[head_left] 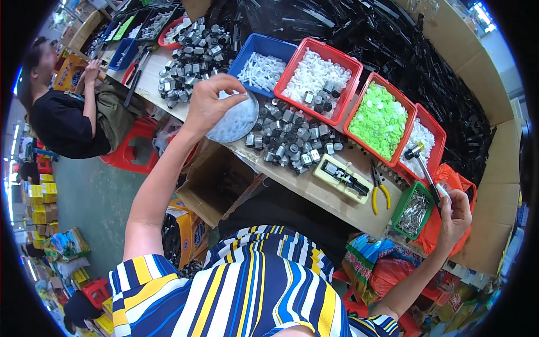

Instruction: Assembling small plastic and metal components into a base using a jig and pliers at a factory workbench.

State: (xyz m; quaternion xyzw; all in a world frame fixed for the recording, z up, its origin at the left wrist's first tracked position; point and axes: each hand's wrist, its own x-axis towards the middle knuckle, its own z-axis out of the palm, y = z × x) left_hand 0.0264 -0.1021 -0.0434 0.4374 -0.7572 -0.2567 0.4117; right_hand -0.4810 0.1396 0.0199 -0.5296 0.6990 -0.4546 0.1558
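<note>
My left hand [212, 104] is raised over a round pale-blue dish [234, 122], its thumb and forefinger pinched together. Whatever is between those fingertips is too small to make out. At the right side, my right hand [456, 216] is closed around a small hammer [425, 171] with a yellowish head and metal shaft. A short white piece [443, 191] shows by the same fingers. On the bench between my hands lies a cream block [323, 175] with a black part [347, 180] set in its recess. Yellow-handled pliers [383, 194] rest beside the block.
Along the bench stand a blue bin [292, 49], red bins of white [306, 73] and green pieces [377, 121], and a green tray [400, 219] of metal pins. Clear-and-black parts [292, 137] lie piled. Black strips [359, 33] fill a carton behind. A co-worker [62, 121] sits far left.
</note>
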